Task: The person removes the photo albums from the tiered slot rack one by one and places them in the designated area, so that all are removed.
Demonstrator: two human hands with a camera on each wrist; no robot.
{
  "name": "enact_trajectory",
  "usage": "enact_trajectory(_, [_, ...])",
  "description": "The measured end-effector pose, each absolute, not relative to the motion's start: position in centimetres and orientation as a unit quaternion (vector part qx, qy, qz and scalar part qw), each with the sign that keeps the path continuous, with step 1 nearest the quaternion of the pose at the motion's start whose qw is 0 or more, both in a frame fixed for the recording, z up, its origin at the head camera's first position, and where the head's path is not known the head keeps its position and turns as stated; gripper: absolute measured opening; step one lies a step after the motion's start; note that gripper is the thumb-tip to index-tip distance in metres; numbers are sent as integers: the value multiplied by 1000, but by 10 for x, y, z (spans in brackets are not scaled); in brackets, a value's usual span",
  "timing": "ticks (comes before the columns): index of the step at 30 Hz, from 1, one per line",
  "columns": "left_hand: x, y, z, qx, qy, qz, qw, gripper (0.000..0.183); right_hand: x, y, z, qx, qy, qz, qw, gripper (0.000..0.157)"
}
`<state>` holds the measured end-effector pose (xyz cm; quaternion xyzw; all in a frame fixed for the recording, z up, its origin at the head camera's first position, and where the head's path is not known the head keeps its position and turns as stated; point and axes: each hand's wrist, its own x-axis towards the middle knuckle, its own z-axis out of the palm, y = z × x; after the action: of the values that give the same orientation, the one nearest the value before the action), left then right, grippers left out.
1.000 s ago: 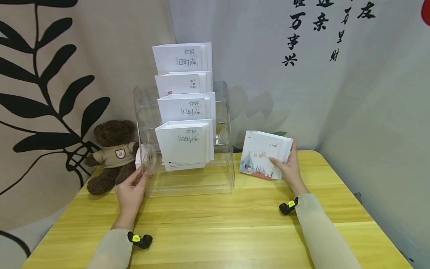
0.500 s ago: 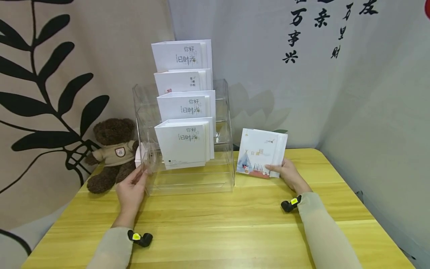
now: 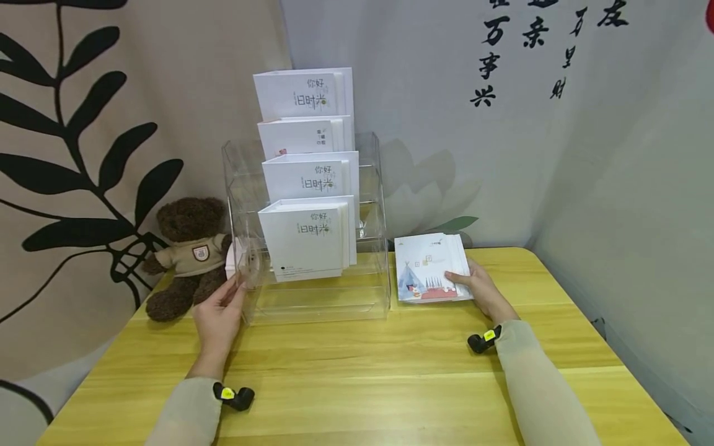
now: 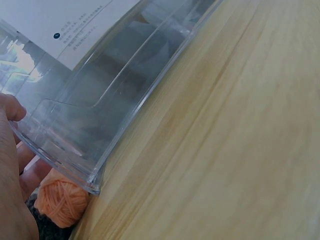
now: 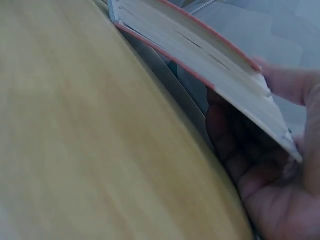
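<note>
My left hand (image 3: 216,319) grips the left side wall of a clear plastic rack (image 3: 334,311); in the left wrist view the thumb lies inside the wall and the fingers outside. Several white books stand stepped in the rack, the front one (image 3: 304,248) lowest. To the rack's right, my right hand (image 3: 484,290) holds a thick white book (image 3: 424,263) with a blue tent picture on its cover. Its thumb is on the front cover and its fingers are behind, as the right wrist view shows the book's page block (image 5: 200,47) tilted above the table.
A brown teddy bear (image 3: 195,263) sits left of the rack. In the left wrist view an orange yarn ball (image 4: 64,201) lies beside the rack corner. The wooden table (image 3: 357,384) ends at a printed cloth backdrop (image 3: 424,111).
The book in my right hand came left, and then its top edge dropped as it tipped back. My left hand stays on the rack.
</note>
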<state>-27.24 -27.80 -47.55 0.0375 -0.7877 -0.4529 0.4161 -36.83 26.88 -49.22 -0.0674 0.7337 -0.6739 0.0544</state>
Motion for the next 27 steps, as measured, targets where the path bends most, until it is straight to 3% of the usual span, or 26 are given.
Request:
enact_trajectory(17, [-274, -278, -480, 22, -775, -468, 424, 29, -367, 272, -489, -47, 849, -526, 20, 94])
enact_trajectory(27, [-275, -279, -479, 13, -774, -467, 427, 29, -364, 270, -487, -55, 891, -450, 23, 86])
